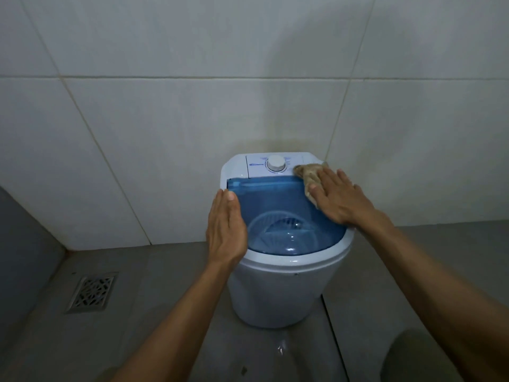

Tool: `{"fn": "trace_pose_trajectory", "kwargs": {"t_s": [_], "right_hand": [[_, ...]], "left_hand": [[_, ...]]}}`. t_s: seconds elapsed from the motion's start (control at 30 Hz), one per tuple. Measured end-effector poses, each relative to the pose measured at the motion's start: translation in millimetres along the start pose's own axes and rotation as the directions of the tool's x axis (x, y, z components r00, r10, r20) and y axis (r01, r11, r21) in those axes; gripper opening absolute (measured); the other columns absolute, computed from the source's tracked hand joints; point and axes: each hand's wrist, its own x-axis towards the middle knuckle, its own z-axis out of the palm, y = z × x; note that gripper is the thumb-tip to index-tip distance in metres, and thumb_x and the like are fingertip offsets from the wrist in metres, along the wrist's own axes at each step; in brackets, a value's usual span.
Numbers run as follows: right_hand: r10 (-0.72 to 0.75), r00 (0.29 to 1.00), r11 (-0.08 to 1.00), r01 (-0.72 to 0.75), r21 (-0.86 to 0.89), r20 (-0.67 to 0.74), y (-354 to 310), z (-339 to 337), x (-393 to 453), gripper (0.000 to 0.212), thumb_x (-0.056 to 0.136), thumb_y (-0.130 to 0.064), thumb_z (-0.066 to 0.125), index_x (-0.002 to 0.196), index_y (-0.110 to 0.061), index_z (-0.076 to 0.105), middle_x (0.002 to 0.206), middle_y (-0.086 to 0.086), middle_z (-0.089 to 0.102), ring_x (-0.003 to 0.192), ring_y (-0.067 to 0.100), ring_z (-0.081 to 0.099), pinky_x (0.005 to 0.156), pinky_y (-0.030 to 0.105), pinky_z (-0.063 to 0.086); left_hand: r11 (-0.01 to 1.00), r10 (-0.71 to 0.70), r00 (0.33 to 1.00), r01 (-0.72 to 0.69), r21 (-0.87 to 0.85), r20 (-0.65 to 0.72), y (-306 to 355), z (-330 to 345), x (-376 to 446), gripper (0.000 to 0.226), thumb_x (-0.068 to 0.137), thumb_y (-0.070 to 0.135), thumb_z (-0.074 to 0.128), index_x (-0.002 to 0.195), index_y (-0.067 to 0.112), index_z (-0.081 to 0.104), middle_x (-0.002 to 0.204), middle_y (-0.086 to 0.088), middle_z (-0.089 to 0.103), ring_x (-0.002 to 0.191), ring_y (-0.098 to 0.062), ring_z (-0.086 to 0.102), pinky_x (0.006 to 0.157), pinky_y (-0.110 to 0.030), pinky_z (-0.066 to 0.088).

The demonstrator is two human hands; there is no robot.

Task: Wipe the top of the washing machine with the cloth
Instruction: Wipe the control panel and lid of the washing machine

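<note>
Wiping's underway: our right hand (334, 198) lies flat, pressing the crumpled tan cloth (309, 175) on the white washing machine (289, 266); left hand (225, 230), grip released, steadies. Next, we sweep the translucent blue lid (272, 197).

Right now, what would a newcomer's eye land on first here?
The small white washing machine against the tiled wall, with its see-through blue lid shut in the middle of the view. The right hand lies flat on a tan cloth at the lid's far right corner beside the white dial; the left hand rests flat on the left edge.
</note>
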Motion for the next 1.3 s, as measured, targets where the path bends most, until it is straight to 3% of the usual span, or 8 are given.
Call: {"fn": "trace_pose_trajectory", "kwargs": {"t_s": [0.13,0.4,0.57,0.83,1.03,1.1,1.2,1.3], "right_hand": [[0.06,0.998,0.997,-0.061,0.045,0.02,-2,11,-21,0.066,0.1,-0.055,0.012,0.157,-0.024,0.004,0.166,-0.004,-0.003,0.152,0.023,-0.006,0.118,0.058,0.005],[-0.265,0.963,0.964,0.264,0.03,0.038,-104,36,-103,0.059,0.101,-0.051,0.01,0.157,-0.031,0.003,0.164,-0.011,-0.009,0.149,0.014,-0.018,0.12,0.048,-0.011],[-0.34,0.934,0.94,0.342,-0.003,-0.109,-94,55,-139,0.061,0.098,-0.053,0.021,0.156,-0.035,0.015,0.165,-0.013,0.003,0.151,0.014,-0.008,0.12,0.046,-0.007],[-0.048,0.993,0.996,0.056,0.075,-0.112,-18,38,-113,0.064,0.098,-0.057,0.012,0.156,-0.035,0.002,0.163,-0.017,-0.014,0.148,0.011,-0.021,0.121,0.049,-0.005],[0.029,0.999,0.989,-0.034,0.146,0.036,-56,15,-64,0.063,0.1,-0.049,0.008,0.157,-0.023,0.0,0.165,-0.003,-0.013,0.149,0.02,-0.021,0.119,0.052,-0.01],[0.011,0.998,0.956,-0.03,0.293,0.067,-70,9,-59,0.06,0.102,-0.043,0.014,0.157,-0.022,0.005,0.166,0.0,0.0,0.152,0.022,-0.008,0.12,0.051,-0.004],[0.131,0.986,0.876,-0.065,0.478,-0.105,-65,-5,-51,0.052,0.096,-0.028,0.035,0.147,-0.02,0.038,0.15,0.008,0.045,0.138,0.033,0.037,0.112,0.044,0.032],[0.082,0.973,0.948,-0.01,0.317,-0.214,-53,-11,-39,0.044,0.096,-0.027,0.045,0.139,-0.021,0.05,0.14,0.002,0.055,0.132,0.028,0.037,0.104,0.04,0.035]], "left_hand": [[0.999,-0.039,0.999,0.04,0.026,-0.023,-4,-2,3,0.07,0.096,0.058,0.008,0.152,0.02,0.025,0.16,0.001,0.026,0.146,-0.015,0.022,0.122,-0.039,0.014],[0.995,-0.095,0.995,0.095,0.006,-0.026,-7,0,10,0.088,0.085,0.075,0.002,0.146,0.026,0.039,0.153,-0.002,0.039,0.141,-0.019,0.035,0.119,-0.043,0.022],[0.994,-0.105,0.994,0.104,-0.022,-0.041,-5,-2,11,0.091,0.08,0.079,0.0,0.139,0.029,0.048,0.144,-0.004,0.051,0.132,-0.024,0.046,0.113,-0.048,0.032],[0.992,0.039,0.999,-0.035,0.118,-0.036,-6,3,2,0.062,0.1,0.053,0.021,0.15,0.017,0.031,0.159,-0.004,0.026,0.147,-0.018,0.022,0.121,-0.037,0.014],[0.855,0.25,0.968,-0.233,0.464,0.025,-5,9,2,0.063,0.096,0.056,0.03,0.142,0.016,0.042,0.159,-0.01,0.024,0.147,-0.025,0.016,0.12,-0.05,0.009],[0.8,0.32,0.944,-0.312,0.513,0.076,1,13,-1,0.056,0.093,0.057,0.036,0.127,0.017,0.057,0.158,-0.012,0.026,0.147,-0.026,0.018,0.119,-0.053,0.013],[0.747,0.366,0.92,-0.381,0.545,0.141,10,23,-1,0.046,0.091,0.056,0.045,0.104,0.019,0.068,0.155,-0.014,0.03,0.146,-0.026,0.02,0.118,-0.053,0.013],[0.73,0.374,0.922,-0.362,0.579,0.105,17,31,1,0.041,0.087,0.053,0.052,0.093,0.018,0.073,0.142,-0.013,0.045,0.134,-0.027,0.034,0.113,-0.046,0.025]]}}
